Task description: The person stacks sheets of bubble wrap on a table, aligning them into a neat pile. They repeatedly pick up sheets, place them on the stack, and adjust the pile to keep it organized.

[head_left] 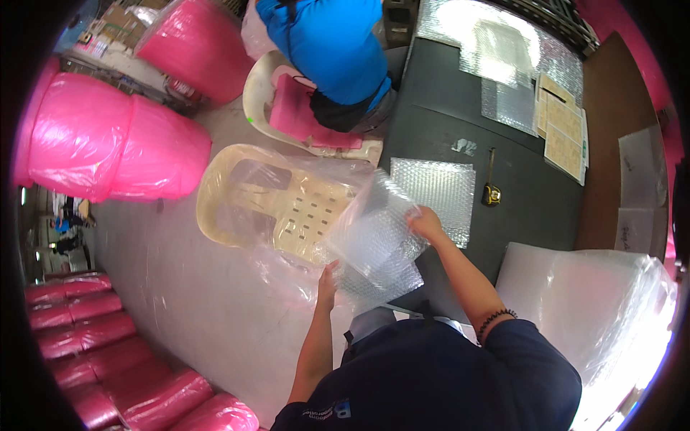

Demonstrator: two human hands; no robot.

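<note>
Clear bubble wrap (377,223), in overlapping sheets or bags, is stretched between my two hands over the table's left edge, partly blurred. My left hand (328,286) is closed on its near left edge. At the right edge, my right hand (425,224) grips it with bent fingers. Just beyond the right hand, another piece of bubble wrap (449,190) lies flat on the dark table (424,129). Left of the wrap stands a cream plastic chair (223,169), with loose clear plastic film over its slotted seat.
A tape measure (491,194) and tan printed sheets (563,133) lie on the table. Someone in a blue shirt (334,50) sits beyond my chair. Pink rolls (86,136) stand left; more red rolls (129,366) lie lower left. A big plastic-wrapped bundle (568,302) is at right.
</note>
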